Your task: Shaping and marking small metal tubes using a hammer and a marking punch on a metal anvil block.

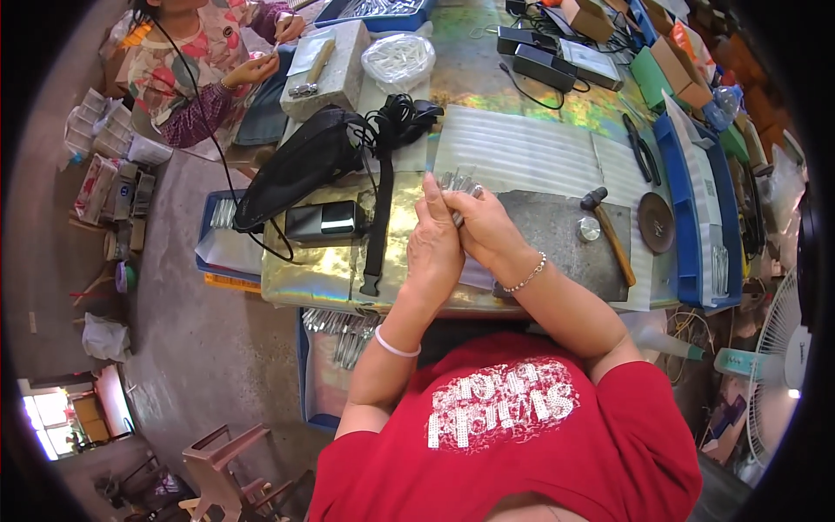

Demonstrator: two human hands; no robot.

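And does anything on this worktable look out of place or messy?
The black bag does: it sticks out past the left edge of the worktable, with tangled black cords heaped by its far end and a strap trailing toward the front edge.

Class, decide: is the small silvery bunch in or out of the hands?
In: the silvery bunch juts from between left hand and right hand.

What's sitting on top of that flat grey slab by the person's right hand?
A wooden-handled hammer and a round silvery piece. The right hand and forearm cover part of the slab, so anything under them can't be seen.
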